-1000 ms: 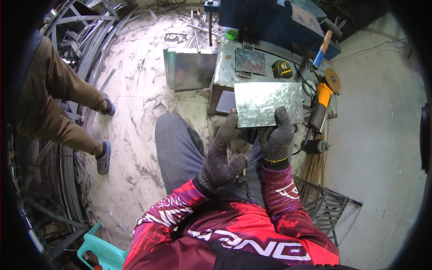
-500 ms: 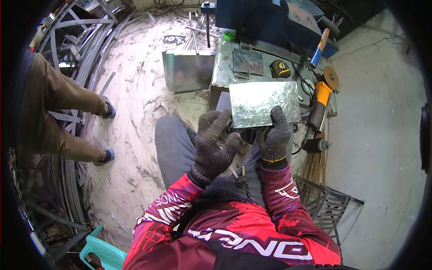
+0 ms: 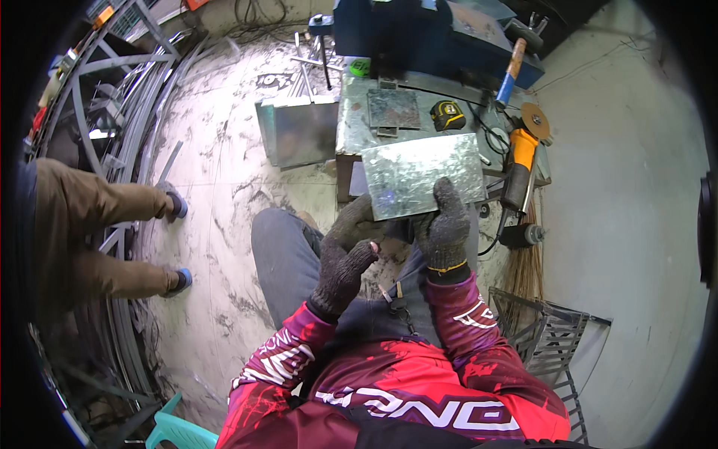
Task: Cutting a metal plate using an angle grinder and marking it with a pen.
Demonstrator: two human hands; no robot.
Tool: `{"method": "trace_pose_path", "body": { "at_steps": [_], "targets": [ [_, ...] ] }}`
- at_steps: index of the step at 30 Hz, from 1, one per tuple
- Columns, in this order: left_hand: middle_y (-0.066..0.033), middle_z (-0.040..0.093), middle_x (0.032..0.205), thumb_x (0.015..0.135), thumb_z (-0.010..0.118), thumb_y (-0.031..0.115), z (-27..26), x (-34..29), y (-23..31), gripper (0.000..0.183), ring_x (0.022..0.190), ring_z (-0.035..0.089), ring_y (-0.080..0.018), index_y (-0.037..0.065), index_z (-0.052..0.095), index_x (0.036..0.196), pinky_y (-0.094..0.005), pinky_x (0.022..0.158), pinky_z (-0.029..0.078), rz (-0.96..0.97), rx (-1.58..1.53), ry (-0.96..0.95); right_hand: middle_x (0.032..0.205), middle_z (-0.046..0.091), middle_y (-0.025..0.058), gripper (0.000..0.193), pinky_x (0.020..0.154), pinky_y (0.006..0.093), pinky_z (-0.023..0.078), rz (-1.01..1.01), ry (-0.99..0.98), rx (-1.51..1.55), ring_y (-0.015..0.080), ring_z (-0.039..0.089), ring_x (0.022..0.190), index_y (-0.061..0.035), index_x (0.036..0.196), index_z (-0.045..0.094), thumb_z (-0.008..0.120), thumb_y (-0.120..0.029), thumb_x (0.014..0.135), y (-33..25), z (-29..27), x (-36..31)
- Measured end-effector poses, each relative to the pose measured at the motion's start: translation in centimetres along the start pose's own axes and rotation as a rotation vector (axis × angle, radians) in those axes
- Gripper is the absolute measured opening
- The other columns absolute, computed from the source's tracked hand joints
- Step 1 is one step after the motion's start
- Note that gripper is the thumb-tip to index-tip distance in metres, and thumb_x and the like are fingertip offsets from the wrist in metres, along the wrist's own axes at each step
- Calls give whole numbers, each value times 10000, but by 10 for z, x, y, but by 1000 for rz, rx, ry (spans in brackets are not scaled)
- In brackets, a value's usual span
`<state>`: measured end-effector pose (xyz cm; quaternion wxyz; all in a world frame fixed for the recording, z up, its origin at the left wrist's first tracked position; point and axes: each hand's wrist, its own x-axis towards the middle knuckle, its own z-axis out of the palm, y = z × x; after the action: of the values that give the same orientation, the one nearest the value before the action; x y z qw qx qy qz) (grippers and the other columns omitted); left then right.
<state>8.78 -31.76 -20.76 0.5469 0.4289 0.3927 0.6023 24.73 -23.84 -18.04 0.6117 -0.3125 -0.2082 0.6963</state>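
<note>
A shiny rectangular piece of sheet metal [image 3: 425, 173] is held slightly tilted over my lap, in front of the workbench. My right hand [image 3: 446, 228], in a dark knit glove, grips its lower right part, thumb on top and fingers hidden underneath. At the lower left corner of the sheet is my left hand [image 3: 344, 258], also gloved. Its thumb stands apart and its fingers stretch toward the corner, their tips partly out of sight by the edge. A bare thumb tip pokes through this glove.
On the metal workbench [image 3: 357, 135] lie a darker metal plate [image 3: 394, 109], a tape measure [image 3: 448, 115], a hammer [image 3: 511, 73] and an orange angle grinder [image 3: 520, 161]. Metal panels [image 3: 305, 133] lean at its left. Another person's legs [image 3: 112, 196] stand left, beside metal racks. A teal stool [image 3: 179, 430] is lower left.
My left hand has turned and its fingers have moved up to the sheet's lower left corner. The sheet tilts a little, its right side higher. The whole view has shifted slightly.
</note>
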Motion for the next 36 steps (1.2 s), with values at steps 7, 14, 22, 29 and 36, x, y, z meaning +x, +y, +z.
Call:
{"method": "trace_pose_path", "body": {
  "at_steps": [7, 14, 22, 29, 36],
  "targets": [
    [-259, 426, 1499, 668, 829, 239, 6, 32, 46, 644, 1401, 391, -500, 39, 608, 1239, -534, 1151, 372, 655, 1100, 110, 1155, 668, 151, 329, 811, 384, 605, -245, -165, -918, 260, 702, 983, 28, 1263, 583, 543, -192, 1022, 26, -44, 3],
    [-298, 483, 1445, 648, 881, 318, 3, 57, 60, 621, 1339, 454, -500, 47, 658, 1160, -540, 1118, 391, 505, 1214, -143, 1043, 729, 183, 324, 855, 400, 570, -165, 3, -254, 292, 713, 980, 58, 1139, 693, 775, -116, 877, 50, -62, 11],
    [-292, 534, 1391, 660, 884, 304, 6, 56, 68, 588, 1266, 527, -469, 36, 670, 1137, -519, 1070, 437, 487, 1171, -140, 967, 697, 130, 500, 940, 436, 538, -878, -668, -1401, 316, 689, 908, 1, 1175, 669, 869, -112, 732, 6, -75, 8],
    [-282, 549, 1373, 636, 905, 295, 8, 55, 84, 595, 1267, 531, -466, 36, 675, 1119, -515, 1069, 441, 494, 1111, -214, 1343, 597, 112, 872, 1021, 423, 520, -37, -455, -327, 233, 615, 1157, -26, 1468, 439, 897, -111, 731, -8, -37, -7],
    [-275, 556, 1364, 638, 916, 346, 10, 51, 85, 623, 1268, 534, -465, 36, 677, 1123, -516, 1065, 448, 454, 1112, -204, 1422, 546, 131, 911, 1068, 402, 485, -173, -496, -586, 249, 542, 1288, -27, 1496, 410, 907, -167, 746, -13, -32, -10]
  ]
}}
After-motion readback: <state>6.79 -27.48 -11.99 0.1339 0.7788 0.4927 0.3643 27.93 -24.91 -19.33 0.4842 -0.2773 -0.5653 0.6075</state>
